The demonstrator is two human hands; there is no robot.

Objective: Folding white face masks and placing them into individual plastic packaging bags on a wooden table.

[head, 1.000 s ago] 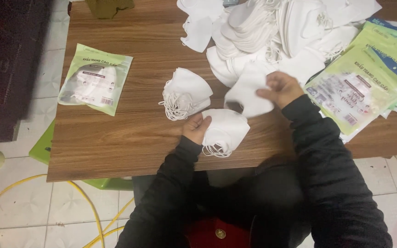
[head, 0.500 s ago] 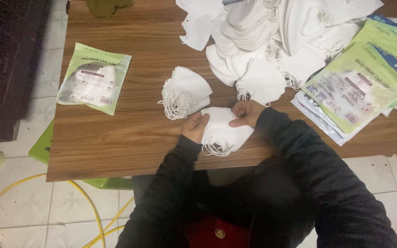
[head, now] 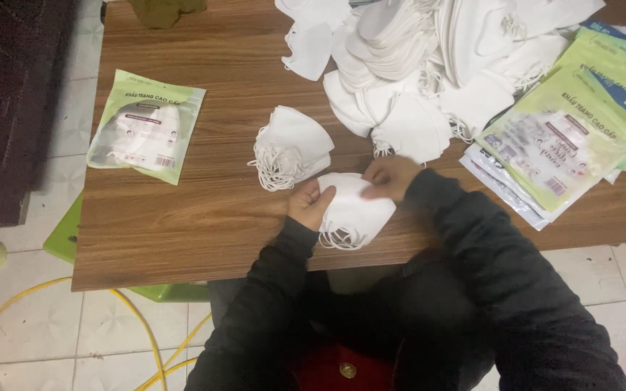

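Wood-grain counter (head: 182, 217) over pale floor tiles. Left hand (head: 311, 205) fingers curled, pinching left edge of a small stack of white masks (head: 353, 212) at counter's near edge. Right hand (head: 391, 177) fingers bent, tips pressing stack's upper right corner. Second bundle of masks (head: 291, 147) lies just beyond the left hand. Large loose mask pile (head: 429, 65) behind; green packets (head: 581, 123) right.
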